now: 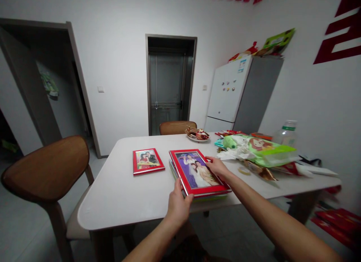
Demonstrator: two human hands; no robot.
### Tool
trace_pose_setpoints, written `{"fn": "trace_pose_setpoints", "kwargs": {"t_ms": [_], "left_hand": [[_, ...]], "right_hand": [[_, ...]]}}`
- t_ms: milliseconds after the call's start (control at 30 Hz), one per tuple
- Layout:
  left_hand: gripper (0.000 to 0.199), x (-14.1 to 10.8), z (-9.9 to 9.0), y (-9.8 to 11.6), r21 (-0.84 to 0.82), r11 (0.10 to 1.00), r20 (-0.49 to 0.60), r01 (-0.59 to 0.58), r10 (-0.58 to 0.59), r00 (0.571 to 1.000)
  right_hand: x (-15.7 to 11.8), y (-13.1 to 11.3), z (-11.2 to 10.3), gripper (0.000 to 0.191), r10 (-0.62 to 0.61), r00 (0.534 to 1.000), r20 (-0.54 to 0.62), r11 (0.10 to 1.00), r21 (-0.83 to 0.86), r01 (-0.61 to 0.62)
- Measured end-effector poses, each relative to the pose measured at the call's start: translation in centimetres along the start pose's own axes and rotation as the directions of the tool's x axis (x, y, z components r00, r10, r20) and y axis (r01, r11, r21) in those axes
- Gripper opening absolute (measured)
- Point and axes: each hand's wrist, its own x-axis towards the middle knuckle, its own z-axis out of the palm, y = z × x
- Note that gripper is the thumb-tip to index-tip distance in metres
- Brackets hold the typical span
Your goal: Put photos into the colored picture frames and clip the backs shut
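A large red picture frame (184, 170) with a photo of people in wedding dress lies on top of a stack near the table's front edge. My left hand (179, 202) grips its near left corner, thumb over the front rim and fingers along the left side. At the right edge my right hand (217, 168) holds the same frame, its fingertips on the border. Beneath it, the edges of other flat items (210, 198) show, one greenish; what they are is mostly hidden. To the left, apart from the stack, a smaller red picture frame (148, 161) lies face up.
On the white table (124, 201), a green snack bag (270, 151), wrappers and a clear plastic bottle (285, 134) crowd the right side. A plate of packaged items (197, 134) sits at the back. Wooden chairs stand left (47, 169) and behind (177, 127); a fridge (228, 89) is beyond.
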Motion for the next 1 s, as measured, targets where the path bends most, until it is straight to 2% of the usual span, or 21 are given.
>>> {"fn": "trace_pose_setpoints", "kwargs": {"t_ms": [67,133,233,333,433,533,600,700,833,1000], "left_hand": [[0.059,0.2,0.4,-0.4,0.19,0.981,-0.023,0.029,-0.025,0.999],[0.059,0.3,0.1,-0.4,0.284,0.958,-0.032,0.034,-0.026,0.999],[0.061,0.3,-1.0,-0.6,0.312,0.95,0.002,0.001,-0.002,1.0],[0.06,0.1,-2.7,-1.5,0.319,0.948,-0.014,-0.003,0.007,1.0],[0.054,0.1,-4.9,-2.9,0.332,0.943,-0.072,0.028,-0.004,0.997],[0.048,0.0,-7.2,-3.9,0.355,0.934,-0.117,0.039,0.003,0.993],[0.045,-0.3,-8.6,-4.2,0.377,0.925,-0.136,0.037,0.016,0.991],[0.04,-1.0,-10.1,-4.3,0.422,0.906,-0.152,0.028,0.04,0.988],[0.042,-1.7,-11.5,-4.5,0.474,0.88,-0.166,0.014,0.074,0.983],[0.045,-1.9,-12.5,-5.0,0.504,0.863,-0.158,-0.039,0.137,0.978]], "right_hand": [[0.5,0.6,0.5,0.045,0.006,1.0,-0.013,0.997,-0.078,-0.007],[0.5,0.8,1.0,0.045,-0.007,1.0,-0.022,0.989,-0.146,0.004],[0.0,0.1,1.3,0.043,-0.079,0.997,-0.027,0.973,-0.22,0.071],[-1.3,-2.2,2.4,0.042,-0.215,0.976,-0.009,0.943,-0.264,0.206],[-3.5,-5.8,5.6,0.042,-0.404,0.912,0.075,0.872,-0.27,0.409],[-6.0,-9.6,10.7,0.038,-0.568,0.783,0.255,0.756,-0.214,0.618],[-7.1,-11.6,13.9,0.04,-0.616,0.719,0.322,0.703,-0.189,0.686],[-7.5,-13.2,17.0,0.046,-0.624,0.693,0.361,0.676,-0.197,0.71],[-7.1,-12.8,18.0,0.046,-0.6,0.689,0.406,0.669,-0.217,0.711],[-9.0,-11.4,16.7,0.039,-0.623,0.65,0.436,0.638,-0.197,0.744]]}}
